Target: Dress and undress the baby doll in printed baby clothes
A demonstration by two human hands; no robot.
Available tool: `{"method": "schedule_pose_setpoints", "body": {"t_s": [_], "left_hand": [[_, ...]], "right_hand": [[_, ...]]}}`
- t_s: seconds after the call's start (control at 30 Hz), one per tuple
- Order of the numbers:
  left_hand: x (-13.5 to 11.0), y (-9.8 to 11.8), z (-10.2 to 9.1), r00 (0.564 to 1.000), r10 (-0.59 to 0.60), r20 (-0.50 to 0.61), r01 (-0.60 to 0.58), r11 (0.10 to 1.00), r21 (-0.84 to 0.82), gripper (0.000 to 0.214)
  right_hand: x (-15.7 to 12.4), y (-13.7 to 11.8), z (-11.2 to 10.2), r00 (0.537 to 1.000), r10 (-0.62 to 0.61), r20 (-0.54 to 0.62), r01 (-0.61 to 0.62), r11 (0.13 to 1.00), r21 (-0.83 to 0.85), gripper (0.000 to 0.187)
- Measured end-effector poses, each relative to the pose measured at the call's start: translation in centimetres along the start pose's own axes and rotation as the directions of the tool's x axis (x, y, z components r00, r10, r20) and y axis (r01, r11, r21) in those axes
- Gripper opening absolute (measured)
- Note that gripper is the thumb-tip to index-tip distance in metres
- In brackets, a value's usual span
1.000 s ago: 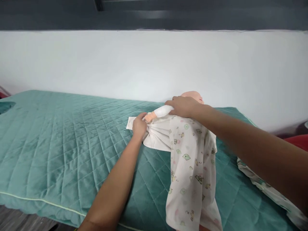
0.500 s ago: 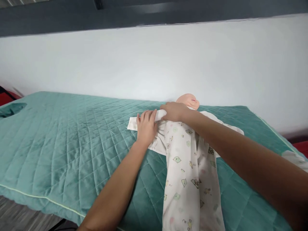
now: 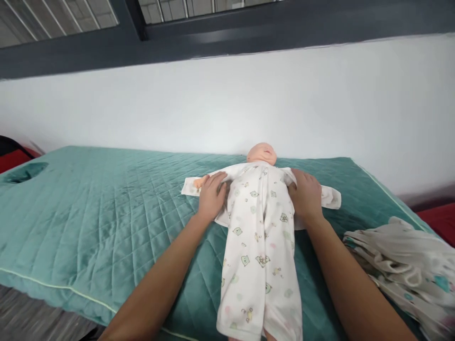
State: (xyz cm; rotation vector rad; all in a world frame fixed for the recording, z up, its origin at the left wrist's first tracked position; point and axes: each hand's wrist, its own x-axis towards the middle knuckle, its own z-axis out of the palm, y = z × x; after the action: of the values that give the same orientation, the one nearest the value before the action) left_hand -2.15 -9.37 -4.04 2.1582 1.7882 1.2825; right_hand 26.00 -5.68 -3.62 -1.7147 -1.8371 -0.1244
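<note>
A baby doll (image 3: pixel 262 154) lies on its back on a teal quilted mat (image 3: pixel 99 213), head toward the wall. A white printed baby suit (image 3: pixel 259 246) covers its body down to the near edge. My left hand (image 3: pixel 212 195) rests flat, fingers stretched, on the suit's left sleeve beside the doll's small hand (image 3: pixel 198 182). On the other side, my right hand (image 3: pixel 306 196) lies flat on the suit's right flank, fingers spread.
A pile of folded printed baby clothes (image 3: pixel 401 258) lies on the mat at the right. The white wall runs close behind the doll's head, with a dark window frame above. A round hole (image 3: pixel 24 171) sits in the mat's far left end.
My right hand left the doll's left arm and crossed to the suit's right side. The left hand stayed flat on the left sleeve. The camera tilted up and the clothes pile came into view.
</note>
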Motion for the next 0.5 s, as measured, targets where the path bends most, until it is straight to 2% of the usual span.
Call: {"method": "schedule_pose_setpoints", "body": {"t_s": [0.1, 0.17, 0.2, 0.27, 0.33, 0.43, 0.5], "left_hand": [[1.0, 3.5, 0.1, 1.000, -0.029, 0.007, 0.030, 0.986, -0.166, 0.035], [2.4, 6.2, 0.2, 0.993, 0.089, 0.082, -0.069, 0.973, -0.221, 0.034], [3.2, 7.5, 0.3, 0.974, 0.162, 0.157, -0.124, 0.966, -0.228, 0.034], [5.3, 10.1, 0.8, 0.898, 0.281, 0.338, -0.237, 0.957, -0.166, 0.033], [7.3, 12.3, 1.7, 0.806, 0.301, 0.509, -0.329, 0.944, -0.036, 0.033], [9.7, 15.3, 3.9, 0.635, 0.169, 0.754, -0.411, 0.900, 0.143, 0.031], [10.5, 16.9, 5.7, 0.559, 0.092, 0.824, -0.441, 0.874, 0.202, 0.028]], "right_hand": [[0.3, 0.7, -0.4, 0.999, 0.048, -0.001, -0.048, 0.999, 0.003, 0.049], [0.9, 1.6, -0.8, 0.986, 0.161, -0.035, -0.158, 0.985, 0.074, 0.048], [1.1, 2.0, -1.0, 0.971, 0.233, -0.052, -0.226, 0.967, 0.115, 0.047], [1.6, 2.8, -1.1, 0.938, 0.342, -0.051, -0.328, 0.928, 0.176, 0.045], [1.8, 3.3, -1.1, 0.927, 0.374, -0.015, -0.364, 0.911, 0.194, 0.042], [1.9, 3.4, -1.1, 0.921, 0.389, 0.027, -0.388, 0.910, 0.143, 0.040], [1.9, 3.3, -1.3, 0.913, 0.403, 0.060, -0.407, 0.910, 0.082, 0.040]]}}
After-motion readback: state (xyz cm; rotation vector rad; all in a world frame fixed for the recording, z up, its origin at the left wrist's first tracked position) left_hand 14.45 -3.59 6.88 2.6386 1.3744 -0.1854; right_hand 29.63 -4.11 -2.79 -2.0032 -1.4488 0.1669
